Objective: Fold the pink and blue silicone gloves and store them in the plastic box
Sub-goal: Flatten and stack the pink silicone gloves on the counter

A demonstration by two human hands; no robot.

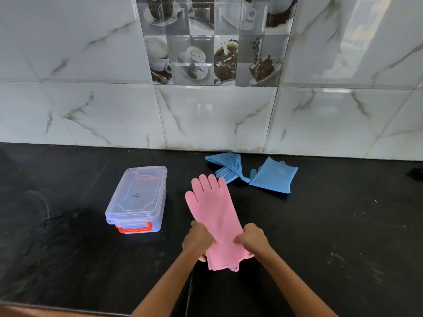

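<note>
Pink silicone gloves (214, 209) lie flat and stacked on the black counter, fingers pointing away from me. My left hand (198, 241) grips the cuff end on its left side and my right hand (251, 240) grips it on the right. Two blue gloves lie crumpled near the wall: one (225, 164) with its bristled palm showing, the other (273, 176) to its right. A clear plastic box (137, 200) with its lid shut and an orange latch stands left of the pink gloves.
The black counter (332, 225) runs to a white marble-tiled wall (206, 115) right behind the blue gloves. The counter's front edge is at the bottom left.
</note>
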